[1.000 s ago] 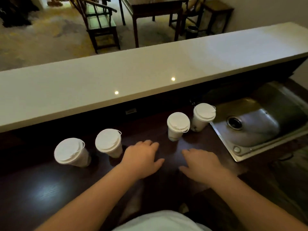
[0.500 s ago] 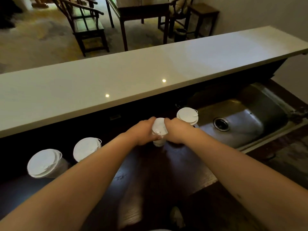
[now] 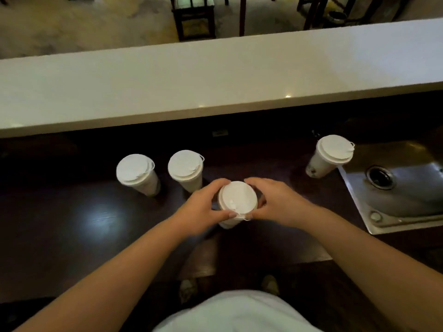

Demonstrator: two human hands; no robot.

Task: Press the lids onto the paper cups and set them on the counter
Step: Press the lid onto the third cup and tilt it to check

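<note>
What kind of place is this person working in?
Probably a drinks bar or café service counter. A long white raised counter top runs above a dark wooden worktop holding white lidded paper cups, a steel sink sits at the right, and dark wooden chairs stand beyond.

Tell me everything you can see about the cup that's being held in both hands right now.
The held cup is a white paper cup with a round white lid on top, a small tab at the lid's near edge. It stands roughly upright over the dark wooden worktop; whether its base touches cannot be told. The left hand and right hand curl round the lid's rim from either side, thumbs at the near edge. Its lower wall is mostly hidden.
</note>
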